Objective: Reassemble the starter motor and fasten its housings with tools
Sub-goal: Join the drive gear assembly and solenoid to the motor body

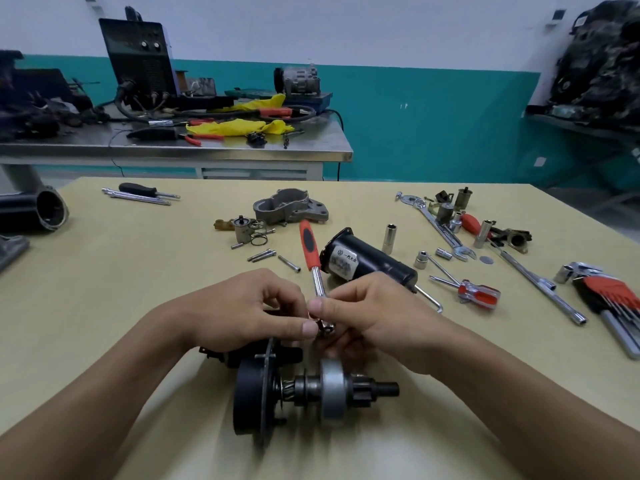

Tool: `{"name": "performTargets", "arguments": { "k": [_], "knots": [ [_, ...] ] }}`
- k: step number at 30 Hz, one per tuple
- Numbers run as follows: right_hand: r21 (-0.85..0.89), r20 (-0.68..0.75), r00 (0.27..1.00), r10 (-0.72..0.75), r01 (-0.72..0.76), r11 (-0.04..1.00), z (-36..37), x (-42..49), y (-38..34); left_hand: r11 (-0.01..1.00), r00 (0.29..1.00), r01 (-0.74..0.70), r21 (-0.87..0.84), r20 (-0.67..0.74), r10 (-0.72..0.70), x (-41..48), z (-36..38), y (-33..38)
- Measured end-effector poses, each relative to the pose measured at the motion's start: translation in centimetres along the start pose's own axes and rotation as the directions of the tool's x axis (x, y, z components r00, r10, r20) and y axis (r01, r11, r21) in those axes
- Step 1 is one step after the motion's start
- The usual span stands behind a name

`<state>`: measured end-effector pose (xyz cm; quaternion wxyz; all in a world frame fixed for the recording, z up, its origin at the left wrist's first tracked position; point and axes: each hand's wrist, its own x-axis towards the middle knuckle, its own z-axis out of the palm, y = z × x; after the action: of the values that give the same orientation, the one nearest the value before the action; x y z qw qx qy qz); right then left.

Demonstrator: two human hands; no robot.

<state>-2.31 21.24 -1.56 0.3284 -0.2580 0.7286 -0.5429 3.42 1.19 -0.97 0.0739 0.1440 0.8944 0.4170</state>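
A starter motor assembly point(277, 393) with a dark round housing, a shaft and a pinion gear lies near me on the tan table point(104, 289). Above it, my left hand point(249, 310) pinches a small metal part point(327, 329) at the head of a ratchet wrench point(310, 254) with an orange and black handle. My right hand point(374, 320) grips the ratchet's shaft just above that head. The black cylindrical motor body point(367, 261) with a white label lies behind my right hand. A grey cast housing point(289, 207) sits farther back.
Loose bolts point(259, 254), a solenoid plunger with a spring point(244, 230) and sockets point(389, 239) lie mid-table. Wrenches point(440, 230), a red screwdriver point(478, 294) and a hex key set point(609, 296) spread to the right. A black screwdriver point(145, 190) lies far left. A steel bench point(173, 147) stands behind.
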Motion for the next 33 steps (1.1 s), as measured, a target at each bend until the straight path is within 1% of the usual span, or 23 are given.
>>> {"name": "performTargets", "arguments": {
  "k": [2, 4, 6, 9, 11, 12, 14, 16, 19, 23, 25, 29, 33],
  "knots": [
    [-0.039, 0.028, 0.991, -0.129, 0.13, 0.991, -0.8, -0.3, -0.2, 0.999, 1.0, -0.007, 0.036, 0.001, 0.007, 0.1, -0.1, 0.0],
    [-0.119, 0.082, 0.976, -0.202, 0.211, 0.97, -1.1, -0.8, -0.6, 0.998, 1.0, -0.021, 0.059, -0.005, 0.021, 0.0, -0.1, 0.1],
    [-0.117, 0.07, 0.98, -0.185, 0.192, 0.974, -1.1, -0.7, -0.7, 0.997, 1.0, -0.026, 0.073, -0.003, 0.026, -0.2, 0.0, 0.2],
    [-0.065, -0.011, 0.999, -0.052, 0.052, 0.997, -0.2, -0.3, -0.8, 0.997, 0.999, -0.039, 0.064, -0.003, 0.039, -0.4, 0.1, 0.2],
    [-0.096, -0.047, 0.998, 0.034, -0.038, 0.995, 0.3, 0.1, -0.3, 0.998, 1.0, -0.016, 0.062, -0.004, 0.016, -0.2, 0.2, 0.1],
    [-0.097, -0.051, 0.997, 0.052, -0.057, 0.994, 0.4, 0.2, -0.2, 0.998, 1.0, 0.002, 0.061, -0.004, -0.002, -0.2, 0.2, 0.0],
    [-0.047, -0.024, 0.999, 0.024, -0.025, 0.999, 0.4, 0.0, -0.1, 0.999, 1.0, 0.024, 0.03, -0.015, -0.024, -0.2, 0.3, -0.1],
    [0.001, -0.001, 1.0, -0.02, 0.02, 1.0, 0.1, -0.2, -0.2, 0.998, 0.999, 0.04, -0.052, -0.033, -0.041, -0.3, 0.3, -0.2],
    [0.006, 0.017, 0.998, -0.068, 0.068, 0.998, -0.4, -0.1, 0.2, 0.994, 0.998, 0.043, -0.101, -0.046, -0.048, -0.3, 0.2, -0.4],
    [-0.036, 0.027, 0.993, -0.117, 0.118, 0.992, -0.7, -0.3, 0.5, 0.992, 0.997, 0.061, -0.109, -0.046, -0.066, -0.3, 0.2, -0.5],
    [-0.042, 0.022, 0.993, -0.114, 0.114, 0.993, -0.5, -0.3, 0.5, 0.994, 0.998, 0.052, -0.1, -0.035, -0.055, -0.3, 0.2, -0.4],
    [-0.103, -0.036, 0.995, -0.093, 0.089, 0.991, 0.0, 0.3, 0.8, 0.999, 1.0, 0.004, -0.033, 0.025, -0.003, -0.2, 0.0, -0.2],
    [-0.126, 0.006, 0.997, -0.074, 0.074, 0.989, 0.2, 0.2, 0.9, 1.0, 0.999, 0.015, 0.008, 0.052, -0.015, -0.2, -0.2, -0.4]
  ]
}}
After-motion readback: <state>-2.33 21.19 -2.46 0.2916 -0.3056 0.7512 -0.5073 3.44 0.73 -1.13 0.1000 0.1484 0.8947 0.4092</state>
